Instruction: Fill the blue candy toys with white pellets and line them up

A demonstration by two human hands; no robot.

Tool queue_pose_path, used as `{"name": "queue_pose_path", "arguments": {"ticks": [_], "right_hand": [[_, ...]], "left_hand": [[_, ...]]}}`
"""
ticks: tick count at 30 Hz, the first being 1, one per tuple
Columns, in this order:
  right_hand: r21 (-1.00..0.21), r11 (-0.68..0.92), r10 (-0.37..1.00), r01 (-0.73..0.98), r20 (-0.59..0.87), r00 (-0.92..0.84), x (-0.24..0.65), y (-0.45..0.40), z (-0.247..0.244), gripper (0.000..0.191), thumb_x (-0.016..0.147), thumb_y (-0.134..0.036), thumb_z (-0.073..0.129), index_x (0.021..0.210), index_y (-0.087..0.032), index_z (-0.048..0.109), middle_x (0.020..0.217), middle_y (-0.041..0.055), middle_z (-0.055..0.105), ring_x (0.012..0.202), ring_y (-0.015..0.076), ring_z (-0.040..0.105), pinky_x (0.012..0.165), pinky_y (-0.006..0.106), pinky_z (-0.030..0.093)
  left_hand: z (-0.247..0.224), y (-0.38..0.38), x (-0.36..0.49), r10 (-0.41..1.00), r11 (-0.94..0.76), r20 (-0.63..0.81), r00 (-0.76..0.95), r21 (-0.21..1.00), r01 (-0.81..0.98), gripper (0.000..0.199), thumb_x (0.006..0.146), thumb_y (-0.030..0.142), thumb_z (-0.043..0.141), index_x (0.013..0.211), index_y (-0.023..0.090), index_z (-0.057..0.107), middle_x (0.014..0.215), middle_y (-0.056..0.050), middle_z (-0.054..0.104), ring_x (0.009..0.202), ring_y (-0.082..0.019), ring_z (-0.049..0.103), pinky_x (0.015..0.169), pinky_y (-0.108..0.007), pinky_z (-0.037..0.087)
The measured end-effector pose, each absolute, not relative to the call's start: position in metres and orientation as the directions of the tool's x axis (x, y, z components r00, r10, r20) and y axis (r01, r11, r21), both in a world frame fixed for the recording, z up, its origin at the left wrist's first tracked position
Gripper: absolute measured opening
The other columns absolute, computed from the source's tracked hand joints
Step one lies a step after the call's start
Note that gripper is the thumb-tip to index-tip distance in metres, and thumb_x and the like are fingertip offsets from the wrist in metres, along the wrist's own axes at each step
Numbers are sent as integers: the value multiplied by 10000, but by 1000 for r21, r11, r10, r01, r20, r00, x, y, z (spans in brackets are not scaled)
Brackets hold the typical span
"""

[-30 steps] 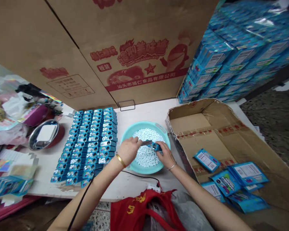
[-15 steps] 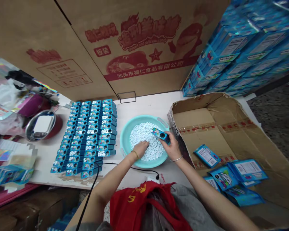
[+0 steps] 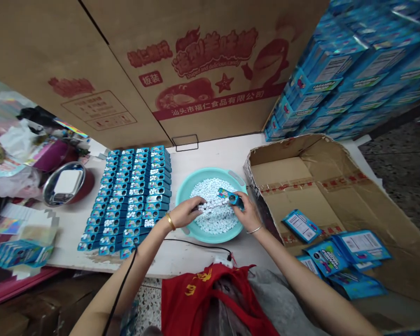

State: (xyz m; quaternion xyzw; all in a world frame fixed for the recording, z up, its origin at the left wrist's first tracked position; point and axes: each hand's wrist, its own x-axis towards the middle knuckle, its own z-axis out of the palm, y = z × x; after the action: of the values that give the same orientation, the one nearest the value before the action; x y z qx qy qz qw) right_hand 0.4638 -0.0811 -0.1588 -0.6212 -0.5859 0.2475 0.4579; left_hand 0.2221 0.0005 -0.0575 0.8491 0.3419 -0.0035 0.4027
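A turquoise basin [image 3: 182, 192] full of small white candies [image 3: 215, 223] stands between my hands. My right hand [image 3: 248, 213] grips a small blue candy box [image 3: 227, 194] over the basin's right side, its round dark opening facing up. At the basin's left side, my left hand [image 3: 187, 212] is over the candies, thumb and fingers apart and pointing toward the box. A band of white candies lies between my left fingertips and the box; whether they are in the air or on the heap is unclear.
Rows of blue boxes [image 3: 130, 198] with white candies in their windows stand at left, near a metal bowl holding a white scale [image 3: 69, 182]. At right, an open carton [image 3: 283, 170] holds several blue packets [image 3: 327, 257]. Blue packs [image 3: 336, 70] are stacked behind; a black cable [image 3: 192, 242] crosses the table.
My left hand has come out of the candy heap and moved left, its fingers spreading. The box in my right hand has shifted slightly left and tilted.
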Motion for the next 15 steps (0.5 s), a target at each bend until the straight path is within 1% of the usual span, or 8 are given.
{"name": "queue_pose_path", "arguments": {"ticks": [2, 5, 7, 9, 11, 13, 15], "right_hand": [[-843, 142, 959, 518, 247, 140, 459, -83, -161, 337, 792, -190, 517, 1128, -213, 522, 1077, 98, 604, 1032, 257, 570, 927, 434, 465], [-818, 185, 954, 544, 282, 99, 453, -85, -162, 377, 780, -150, 496, 1151, -217, 516, 1117, 105, 593, 1079, 264, 546, 964, 462, 448], [-805, 202, 950, 558, 299, 86, 450, -86, -163, 395, 776, -134, 484, 1161, -219, 512, 1121, 104, 593, 1086, 264, 539, 970, 475, 446], [-797, 208, 949, 567, 304, 80, 447, -87, -163, 398, 778, -127, 476, 1164, -220, 510, 1116, 100, 594, 1084, 262, 538, 973, 483, 446], [-796, 207, 949, 569, 304, 80, 446, -88, -164, 385, 787, -131, 477, 1160, -220, 509, 1108, 99, 596, 1077, 261, 541, 969, 484, 450], [-799, 201, 950, 567, 301, 88, 446, -88, -165, 371, 797, -140, 479, 1157, -220, 508, 1109, 101, 595, 1076, 262, 542, 971, 485, 450], [-806, 191, 949, 561, 296, 103, 448, -88, -166, 358, 807, -152, 481, 1158, -221, 507, 1111, 103, 594, 1079, 264, 544, 970, 484, 450]], "left_hand": [[-38, 7, 230, 571, -536, -307, 761, 563, 629, 258, 865, 178, 498, 1121, 155, 521, 1101, -83, 608, 984, -186, 577, 884, -315, 459], [-14, 7, 251, 546, -668, -405, 733, 318, 673, 237, 862, 144, 485, 1090, 155, 547, 1086, -87, 614, 987, -215, 591, 840, -321, 469], [-1, 1, 269, 554, -717, -464, 691, 156, 679, 248, 866, 107, 451, 1090, 146, 550, 1056, -97, 620, 959, -231, 603, 777, -325, 479], [10, -9, 287, 581, -735, -475, 661, 42, 677, 263, 883, 79, 396, 1091, 128, 551, 1013, -112, 625, 941, -247, 602, 734, -334, 478], [17, -18, 299, 598, -741, -458, 657, -3, 672, 258, 909, 88, 358, 1056, 113, 569, 990, -133, 622, 953, -263, 588, 732, -351, 472], [20, -22, 302, 604, -742, -434, 668, -1, 670, 247, 926, 117, 355, 1000, 111, 591, 984, -152, 613, 968, -271, 570, 751, -368, 463], [16, -19, 295, 618, -729, -408, 672, 22, 684, 235, 926, 122, 366, 988, 125, 593, 973, -148, 604, 964, -263, 559, 765, -372, 455]]}}
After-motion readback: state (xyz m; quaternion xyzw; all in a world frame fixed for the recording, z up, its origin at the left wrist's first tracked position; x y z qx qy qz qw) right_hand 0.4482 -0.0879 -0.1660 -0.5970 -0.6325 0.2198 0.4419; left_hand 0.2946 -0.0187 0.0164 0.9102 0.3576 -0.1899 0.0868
